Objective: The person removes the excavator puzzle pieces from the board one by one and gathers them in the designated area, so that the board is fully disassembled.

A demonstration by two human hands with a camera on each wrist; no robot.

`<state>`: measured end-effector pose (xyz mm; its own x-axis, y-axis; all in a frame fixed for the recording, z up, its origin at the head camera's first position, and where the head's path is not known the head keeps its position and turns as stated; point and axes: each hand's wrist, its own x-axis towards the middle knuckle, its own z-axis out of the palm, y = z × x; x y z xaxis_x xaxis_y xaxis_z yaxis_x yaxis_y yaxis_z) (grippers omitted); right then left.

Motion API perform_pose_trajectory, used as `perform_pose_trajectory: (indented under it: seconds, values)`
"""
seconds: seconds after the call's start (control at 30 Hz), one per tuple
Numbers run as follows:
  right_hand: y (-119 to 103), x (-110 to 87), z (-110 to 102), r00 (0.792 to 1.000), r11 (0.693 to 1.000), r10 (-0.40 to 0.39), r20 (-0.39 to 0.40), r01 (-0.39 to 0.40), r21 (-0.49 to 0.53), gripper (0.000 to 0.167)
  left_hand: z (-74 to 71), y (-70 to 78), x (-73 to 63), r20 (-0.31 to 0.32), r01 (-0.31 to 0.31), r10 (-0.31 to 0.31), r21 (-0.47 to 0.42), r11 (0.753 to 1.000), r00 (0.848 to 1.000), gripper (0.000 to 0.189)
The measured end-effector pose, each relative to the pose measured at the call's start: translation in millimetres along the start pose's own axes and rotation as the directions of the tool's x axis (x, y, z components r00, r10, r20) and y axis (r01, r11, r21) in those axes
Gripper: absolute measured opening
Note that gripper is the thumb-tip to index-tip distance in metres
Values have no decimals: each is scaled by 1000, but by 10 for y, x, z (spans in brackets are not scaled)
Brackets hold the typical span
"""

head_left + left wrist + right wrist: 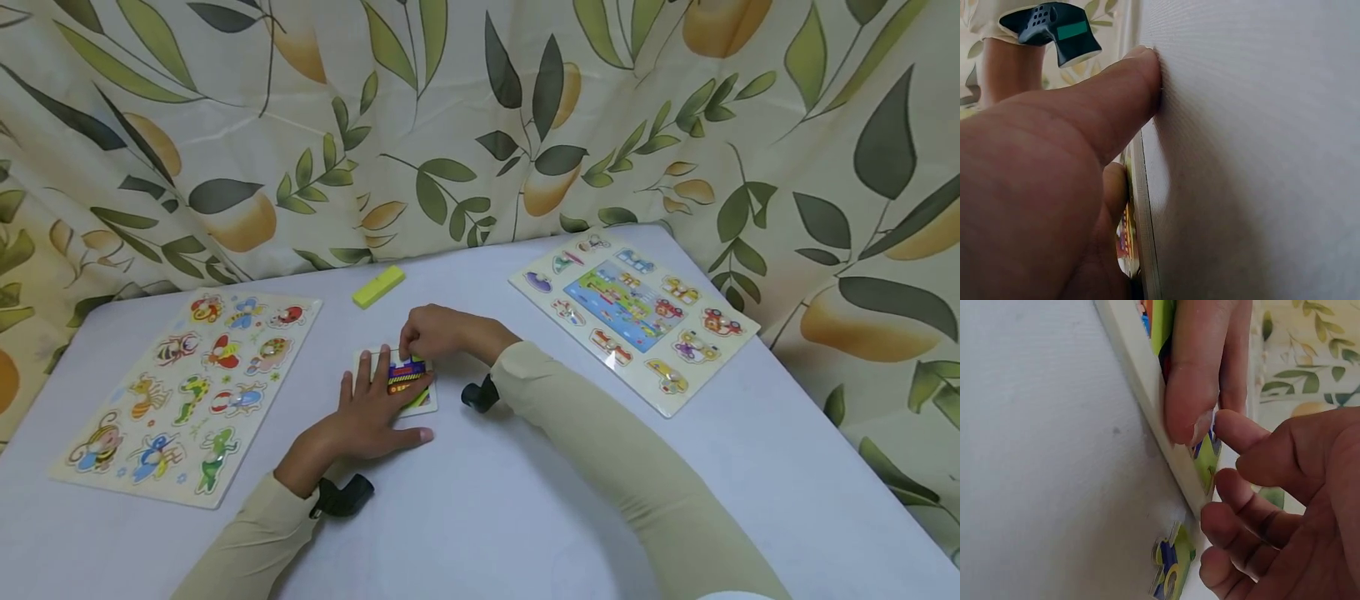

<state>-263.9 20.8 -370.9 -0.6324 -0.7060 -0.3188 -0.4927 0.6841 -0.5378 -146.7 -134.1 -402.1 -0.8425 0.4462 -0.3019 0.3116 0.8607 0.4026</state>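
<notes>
Puzzle (405, 373) lies under a spread left hand (372, 419), steadied, we judge; whether the right hand (441, 332) pinches anything we cannot tell.

Cream curtain (442, 125), patterned in green leaves (431, 197) and orange fruit (240, 223)
The tablecloth (525, 517) is white, the block (378, 287) yellow-green, the jigsaw piece (1171, 565) green, blue and yellow.

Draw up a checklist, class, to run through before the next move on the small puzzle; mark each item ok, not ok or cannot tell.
1. Small puzzle board flat on the white tabletop: ok.
2. Left hand resting on the board: ok.
3. Loose puzzle piece fitted in: not ok; it lies on the tabletop beside the board.
4. Right hand holding a piece: cannot tell.
5. Yellow block apart from the board: ok.
</notes>
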Motion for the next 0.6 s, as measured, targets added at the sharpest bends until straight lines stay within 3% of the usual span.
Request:
perform_pose_trajectory:
  seconds: [0.2,0.4,0.6]
  values:
    - [-15,11,-12,1000,999,24,-19,-23,30,14,-2,-12,7,-2,0,0,2,1000,1000,77]
    - [5,0,-34,999,999,-19,-43,21,37,17,1,-29,21,-3,9,-9,8,1000,1000,79]
    - [38,3,-27,997,998,-13,-79,18,65,15,15,-39,24,6,23,-23,13,1000,1000,80]
